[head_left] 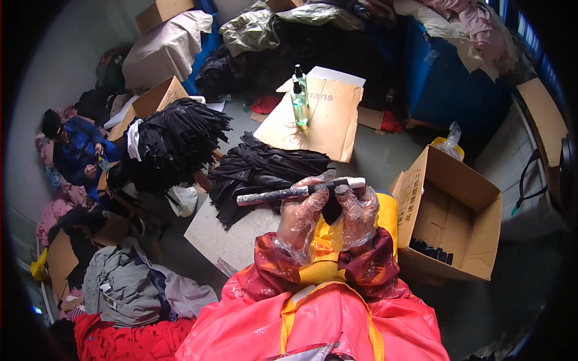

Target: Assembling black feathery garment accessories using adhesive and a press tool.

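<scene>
Thin clear plastic gloves — glossy, crinkled — on a matt black cloth piece.

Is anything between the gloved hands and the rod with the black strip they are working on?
Nothing visible. The left hand and right hand, both in clear plastic gloves, already grip the rod directly, pinching the black strip against it. Only the thin glove film lies between fingers and rod.
</scene>
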`<state>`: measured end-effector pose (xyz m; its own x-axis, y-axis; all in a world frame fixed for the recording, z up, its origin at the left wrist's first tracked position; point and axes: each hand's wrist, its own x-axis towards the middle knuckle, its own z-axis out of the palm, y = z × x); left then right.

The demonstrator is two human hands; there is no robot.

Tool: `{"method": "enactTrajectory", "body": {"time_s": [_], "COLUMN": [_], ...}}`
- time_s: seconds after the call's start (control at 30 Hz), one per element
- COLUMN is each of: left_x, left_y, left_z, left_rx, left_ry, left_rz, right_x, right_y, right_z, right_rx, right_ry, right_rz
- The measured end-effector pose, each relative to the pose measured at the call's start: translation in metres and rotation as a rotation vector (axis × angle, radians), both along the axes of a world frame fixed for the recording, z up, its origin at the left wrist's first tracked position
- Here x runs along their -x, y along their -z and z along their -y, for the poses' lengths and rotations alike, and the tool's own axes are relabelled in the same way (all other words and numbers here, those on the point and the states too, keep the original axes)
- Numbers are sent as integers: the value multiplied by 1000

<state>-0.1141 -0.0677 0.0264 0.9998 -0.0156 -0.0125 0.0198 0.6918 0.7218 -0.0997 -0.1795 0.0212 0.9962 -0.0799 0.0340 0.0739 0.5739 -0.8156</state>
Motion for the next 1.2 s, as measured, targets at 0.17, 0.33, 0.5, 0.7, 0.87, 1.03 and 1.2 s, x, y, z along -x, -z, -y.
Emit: {"method": "enactTrajectory", "body": {"time_s": [0.17, 0.33, 0.5, 0.7, 0.87, 1.03, 1.2], "left_x": [14, 9, 8, -2, -10, -11, -13], "left_y": [-31, -40, -24, 3, 34, 48, 49], "left_z": [-1, -10, -16, -21, -12, -11, 1], "left_rx": [250, 128, 150, 95, -19, 45, 139], "left_ry": [140, -6, 18, -76, -202, -197, -216], "left_rz": [80, -49, -119, -121, -152, -204, -195], "right_x": [10, 9, 2, -8, -21, -20, -21], "right_y": [-20, -31, -13, 26, 49, 59, 62], "right_z": [2, -12, -25, -19, -24, -12, -3], "right_rx": [-45, -227, -25, -165, -222, -181, -198], "right_ry": [-46, -85, -24, -211, -200, -125, -101], "right_rz": [221, 239, 308, -10, -151, -98, -143]}}
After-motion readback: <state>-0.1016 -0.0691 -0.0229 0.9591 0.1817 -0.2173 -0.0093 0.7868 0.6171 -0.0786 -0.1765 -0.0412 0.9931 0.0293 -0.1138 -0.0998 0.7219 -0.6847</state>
